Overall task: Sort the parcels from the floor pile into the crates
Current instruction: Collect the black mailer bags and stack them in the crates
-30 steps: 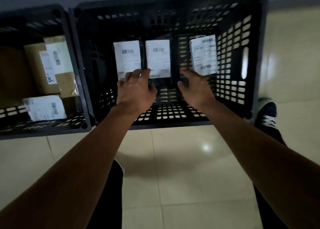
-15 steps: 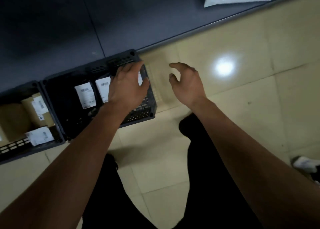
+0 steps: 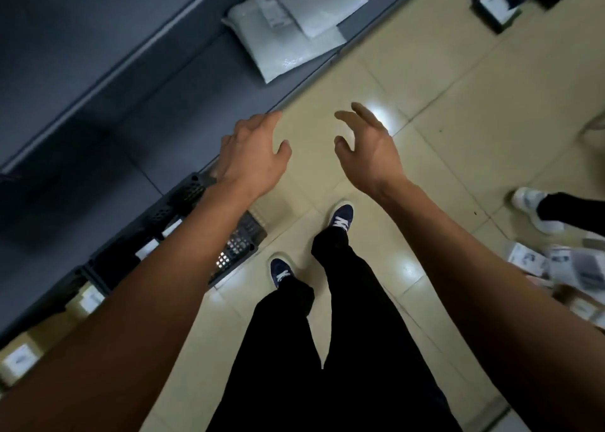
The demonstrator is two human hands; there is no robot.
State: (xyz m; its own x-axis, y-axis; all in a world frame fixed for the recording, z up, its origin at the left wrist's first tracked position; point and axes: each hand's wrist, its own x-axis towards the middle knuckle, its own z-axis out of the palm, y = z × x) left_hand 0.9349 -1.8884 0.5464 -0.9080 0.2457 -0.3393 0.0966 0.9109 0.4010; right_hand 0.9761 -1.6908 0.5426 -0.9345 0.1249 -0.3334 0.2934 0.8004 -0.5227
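My left hand (image 3: 253,155) hovers with relaxed fingers above the right end of the black crate (image 3: 237,245) and holds nothing. My right hand (image 3: 368,150) is spread over bare floor tiles, also holding nothing. The black crate lies under my left forearm with white-labelled parcels (image 3: 147,251) inside. A second crate (image 3: 77,284) at the lower left holds brown boxes with labels (image 3: 19,361). A pile of white-labelled parcels (image 3: 563,268) lies on the floor at the right edge.
White plastic mailers (image 3: 288,29) lie on a dark grey ledge at the top. A dark parcel with a white label (image 3: 494,9) sits at the top right. Another person's white shoe (image 3: 532,207) stands at the right. My own legs and blue shoes (image 3: 340,218) are below my hands.
Both hands have left the inside of the black crate and risen. My view has swung right, away from the crates, so the floor pile now shows at the right edge.
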